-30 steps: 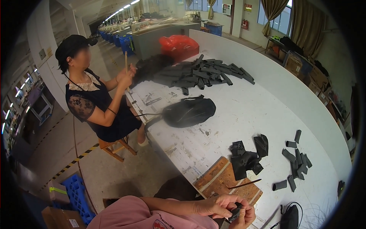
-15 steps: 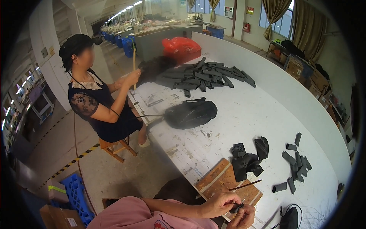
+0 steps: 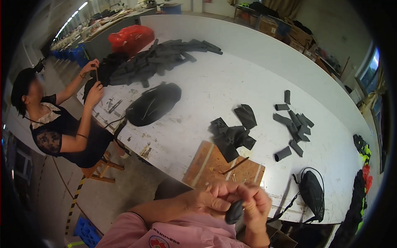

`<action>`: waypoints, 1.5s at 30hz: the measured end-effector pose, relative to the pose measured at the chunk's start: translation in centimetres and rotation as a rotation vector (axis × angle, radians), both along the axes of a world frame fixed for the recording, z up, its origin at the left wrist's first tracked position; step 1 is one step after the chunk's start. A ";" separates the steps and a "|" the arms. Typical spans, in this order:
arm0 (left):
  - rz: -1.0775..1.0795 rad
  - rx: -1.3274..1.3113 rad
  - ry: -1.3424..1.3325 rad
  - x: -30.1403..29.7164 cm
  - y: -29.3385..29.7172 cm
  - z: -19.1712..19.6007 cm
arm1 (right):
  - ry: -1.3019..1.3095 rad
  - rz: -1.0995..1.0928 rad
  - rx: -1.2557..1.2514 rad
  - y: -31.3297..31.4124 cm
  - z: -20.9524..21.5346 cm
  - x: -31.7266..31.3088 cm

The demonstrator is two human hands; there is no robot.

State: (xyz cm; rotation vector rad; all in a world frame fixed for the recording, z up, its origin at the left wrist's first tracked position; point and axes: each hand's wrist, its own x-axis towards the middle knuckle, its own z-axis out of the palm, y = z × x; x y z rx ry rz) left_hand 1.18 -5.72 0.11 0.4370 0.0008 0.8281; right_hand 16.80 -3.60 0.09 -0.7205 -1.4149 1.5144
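My left hand (image 3: 211,199) and my right hand (image 3: 257,208) come together close to my pink shirt, at the table's near edge. Between them, fingers of both pinch a small dark grey, soft-looking piece (image 3: 235,213); its exact kind is unclear. Just beyond the hands lies a wooden board (image 3: 198,164) with pale strips. Across it rests a thin dark pointed stick (image 3: 236,165). Several flat, creased black pieces (image 3: 230,142) lie past the board, some overlapping its far edge. Farther right, several short dark grey tubes (image 3: 294,124) are scattered on the white table.
A black drawstring bag (image 3: 311,194) lies at the right, and a larger black bag (image 3: 155,103) at left. A heap of dark tubes (image 3: 161,60) sits beside a red plastic bag (image 3: 131,38). A co-worker (image 3: 62,120) handles a stick. A low white partition (image 3: 264,45) curves behind.
My view has swung right, so the table sits farther left. Both hands have come up nearer, with more of the dark piece showing. The co-worker's hands are now farther apart.
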 end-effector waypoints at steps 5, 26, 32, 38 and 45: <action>0.397 -0.209 0.110 -0.4 4.0 2.6 | -0.105 -0.112 -0.020 5.8 1.9 -1.9; 0.571 -0.482 0.021 0.2 5.5 -5.1 | 0.105 0.230 -0.380 8.7 -4.3 -1.3; 0.511 -0.569 -0.369 -1.3 6.3 -3.1 | -0.060 0.254 -0.209 9.6 -1.4 -3.0; 0.497 -0.456 -0.043 -0.1 4.5 -6.7 | 0.124 0.284 -0.488 8.4 -6.4 -1.2; 1.078 0.791 1.171 -0.3 5.1 -1.9 | -0.118 0.071 -0.138 8.5 -5.3 -0.3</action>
